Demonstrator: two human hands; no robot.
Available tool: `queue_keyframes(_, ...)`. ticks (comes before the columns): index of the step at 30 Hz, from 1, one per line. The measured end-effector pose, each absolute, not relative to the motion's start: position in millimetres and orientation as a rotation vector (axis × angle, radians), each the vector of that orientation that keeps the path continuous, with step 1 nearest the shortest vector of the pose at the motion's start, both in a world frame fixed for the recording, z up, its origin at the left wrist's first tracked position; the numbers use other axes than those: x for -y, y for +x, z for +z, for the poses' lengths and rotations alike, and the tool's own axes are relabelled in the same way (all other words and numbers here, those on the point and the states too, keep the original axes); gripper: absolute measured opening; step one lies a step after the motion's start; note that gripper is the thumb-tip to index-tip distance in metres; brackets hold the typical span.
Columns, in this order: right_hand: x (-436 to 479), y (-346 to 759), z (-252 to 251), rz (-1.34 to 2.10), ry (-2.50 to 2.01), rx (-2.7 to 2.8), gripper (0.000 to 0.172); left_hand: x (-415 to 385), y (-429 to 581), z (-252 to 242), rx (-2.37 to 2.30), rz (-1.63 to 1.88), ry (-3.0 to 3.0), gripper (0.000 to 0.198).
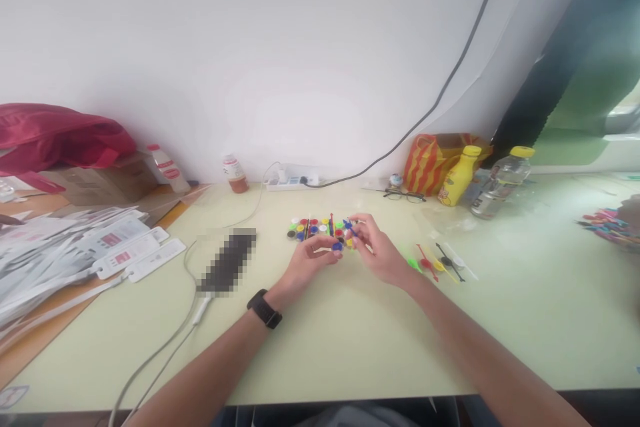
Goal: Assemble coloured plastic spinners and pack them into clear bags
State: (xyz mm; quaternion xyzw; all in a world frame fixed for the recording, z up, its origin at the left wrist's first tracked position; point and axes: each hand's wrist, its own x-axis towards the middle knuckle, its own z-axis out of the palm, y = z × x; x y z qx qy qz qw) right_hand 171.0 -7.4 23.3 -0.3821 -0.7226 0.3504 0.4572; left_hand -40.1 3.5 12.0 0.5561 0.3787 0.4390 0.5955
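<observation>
My left hand (311, 260), with a black watch on its wrist, pinches a small blue round disc (337, 247) between thumb and fingertips. Just to the right of it, my right hand (376, 248) grips a blue arrow-shaped plastic piece (349, 227). The two blue pieces are close together but apart. Behind my hands lie rows of small coloured round pieces (295, 228) with several thin arrows among them, partly hidden by my fingers. Right of my right wrist are several round pieces with arrows across them, including a red one (425, 264) and a black one (446, 261).
A cable runs to a dark pixelated object (229, 263) on the left, beside white tags (155, 259). Along the wall stand a drink bottle (235, 175), a power strip (293, 180), glasses (405, 196), a yellow bottle (459, 177) and a clear bottle (503, 183). Colourful strips (613, 225) lie far right.
</observation>
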Motion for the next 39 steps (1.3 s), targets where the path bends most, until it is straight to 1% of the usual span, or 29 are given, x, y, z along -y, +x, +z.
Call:
queue_keyframes(2,3.4,171.1,21.3,0.949,-0.927,1.664,0.037,-5.0,-40.2,9.9,-0.897,1.031,1.305,0.041)
queue_keyframes(4,0.1,170.8,20.3,1.01,-0.939,1.591,0.03,-6.1,-40.4,7.6,-0.914,1.032,1.325,0.044)
queue_keyframes(6,-1.8,170.9,20.8,1.012,-0.985,1.566,0.027,-7.1,-40.8,4.8,-0.934,1.036,1.343,0.041)
queue_keyframes(10,-1.0,171.4,24.7,0.948,-1.03,1.598,0.031,-8.7,-41.1,0.3,-0.934,1.047,1.368,0.038)
queue_keyframes(13,2.6,170.2,27.3,1.022,-0.973,1.644,0.031,-7.9,-40.3,1.1,-0.912,1.061,1.363,0.035)
queue_keyframes(18,10.9,166.2,28.8,1.087,-0.96,1.754,0.026,-1.4,-37.1,11.5,-0.834,1.016,1.381,0.041)
queue_keyframes(25,13.1,163.4,28.2,1.083,-0.987,1.833,0.02,1.1,-34.8,14.4,-0.846,1.037,1.453,0.032)
queue_keyframes(34,7.9,170.2,25.6,1.195,-0.994,1.827,0.025,-1.4,-35.9,7.3,-0.834,1.067,1.59,0.027)
queue_keyframes(39,5.7,171.4,22.6,1.19,-1.043,1.811,0.029,-2.8,-37.2,3.2,-0.869,1.095,1.68,0.024)
